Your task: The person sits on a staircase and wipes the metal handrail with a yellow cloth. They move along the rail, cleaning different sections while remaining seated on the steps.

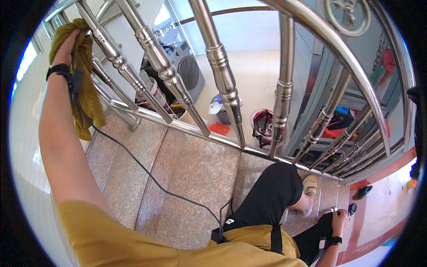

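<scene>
At the upper left, my left hand (67,45) is closed on a mustard-yellow cloth (87,100), against the top of a stainless steel stair railing (217,60). Most of the fingers are hidden in the folds, and the cloth's long end hangs down beside the balusters. My right hand (339,220) lies on my black-trousered knee at the lower right. It holds nothing, and its fingers rest loosely over the knee. A black strap and device sit on each wrist. From the left one a black cable (150,175) runs across the speckled stone steps (196,173) to my waist.
Beyond the railing are a front-loading washing machine (189,68), a white bucket (156,90), a red-and-white helmet (267,125), a red cloth (219,128) and a metal shelf (347,143). Dark shoes (363,192) stand on the tiled floor at the right.
</scene>
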`<state>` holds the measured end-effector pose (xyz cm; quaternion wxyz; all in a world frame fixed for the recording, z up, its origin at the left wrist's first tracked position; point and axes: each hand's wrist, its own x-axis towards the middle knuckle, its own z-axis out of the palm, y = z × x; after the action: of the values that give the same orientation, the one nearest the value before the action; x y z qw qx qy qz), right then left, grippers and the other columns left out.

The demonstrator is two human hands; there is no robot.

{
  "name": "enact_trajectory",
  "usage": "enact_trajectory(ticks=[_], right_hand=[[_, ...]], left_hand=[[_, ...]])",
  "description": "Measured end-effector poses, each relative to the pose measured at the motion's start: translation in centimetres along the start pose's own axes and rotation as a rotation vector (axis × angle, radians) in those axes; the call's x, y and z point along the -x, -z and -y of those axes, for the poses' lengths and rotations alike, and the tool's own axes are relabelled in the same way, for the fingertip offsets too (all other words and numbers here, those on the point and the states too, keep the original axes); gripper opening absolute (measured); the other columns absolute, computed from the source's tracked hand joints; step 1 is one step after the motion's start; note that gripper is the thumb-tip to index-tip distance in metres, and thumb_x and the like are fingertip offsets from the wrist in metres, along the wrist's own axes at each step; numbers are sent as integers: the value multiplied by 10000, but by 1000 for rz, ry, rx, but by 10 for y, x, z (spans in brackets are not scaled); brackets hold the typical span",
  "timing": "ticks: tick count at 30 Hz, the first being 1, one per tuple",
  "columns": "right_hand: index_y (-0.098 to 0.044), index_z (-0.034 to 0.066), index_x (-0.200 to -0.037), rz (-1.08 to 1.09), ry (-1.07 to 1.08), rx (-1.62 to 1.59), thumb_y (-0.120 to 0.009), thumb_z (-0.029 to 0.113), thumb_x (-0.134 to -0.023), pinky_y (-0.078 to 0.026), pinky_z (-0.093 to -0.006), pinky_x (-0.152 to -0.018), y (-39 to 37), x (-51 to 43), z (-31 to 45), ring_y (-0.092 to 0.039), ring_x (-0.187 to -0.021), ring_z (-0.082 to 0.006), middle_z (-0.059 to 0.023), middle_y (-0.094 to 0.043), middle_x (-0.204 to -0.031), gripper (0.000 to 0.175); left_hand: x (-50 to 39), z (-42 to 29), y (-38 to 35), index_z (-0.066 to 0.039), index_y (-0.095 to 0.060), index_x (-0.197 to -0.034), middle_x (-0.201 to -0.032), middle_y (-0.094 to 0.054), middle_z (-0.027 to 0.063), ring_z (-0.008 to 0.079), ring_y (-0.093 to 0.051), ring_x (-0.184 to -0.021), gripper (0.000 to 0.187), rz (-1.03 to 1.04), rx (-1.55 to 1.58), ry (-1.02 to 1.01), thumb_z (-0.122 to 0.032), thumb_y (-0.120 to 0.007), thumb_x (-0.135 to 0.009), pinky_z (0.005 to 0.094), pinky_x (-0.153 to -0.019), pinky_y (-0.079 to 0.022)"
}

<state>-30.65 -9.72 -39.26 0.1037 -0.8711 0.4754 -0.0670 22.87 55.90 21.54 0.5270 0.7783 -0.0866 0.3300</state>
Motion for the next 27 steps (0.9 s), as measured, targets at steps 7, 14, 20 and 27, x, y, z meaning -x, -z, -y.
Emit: enact_trajectory(ticks=[7,14,20,27], right_hand=[[-680,29,-808,31,25,21,-620,211,-768,-448,-443,-855,14,-9,10,-580,-948,-324,-139,-659,-913,196],[-679,27,-819,86,50,92,-615,261,-787,-446,-460,-847,8,-16,19,-581,-941,-329,-142,-656,-918,245],[-684,46,-886,74,54,123,-645,250,-775,-457,-443,-840,5,-15,13,-577,-948,-322,-125,-654,-949,235],[-672,44,-881,24,24,-19,-646,249,-772,-445,-428,-865,1,0,5,-572,-951,-322,-127,-656,-954,234]], left_hand=[[17,96,-3,-63,-491,-1318,-1306,-507,62,215,-474,-1185,513,2,61,-148,-298,-651,-891,365,-1002,-400],[98,184,-29,-36,-572,-1194,-1167,-595,55,177,-552,-1059,383,-101,-167,-235,-244,-655,-883,333,-921,-454],[173,265,-50,-42,-487,-1309,-1293,-548,107,269,-485,-1213,567,-37,-842,-206,-360,-649,-869,355,-1038,-343],[169,281,-48,-45,-484,-1319,-1369,-489,95,267,-437,-1258,582,62,-657,-69,-412,-608,-884,371,-1050,-321]])
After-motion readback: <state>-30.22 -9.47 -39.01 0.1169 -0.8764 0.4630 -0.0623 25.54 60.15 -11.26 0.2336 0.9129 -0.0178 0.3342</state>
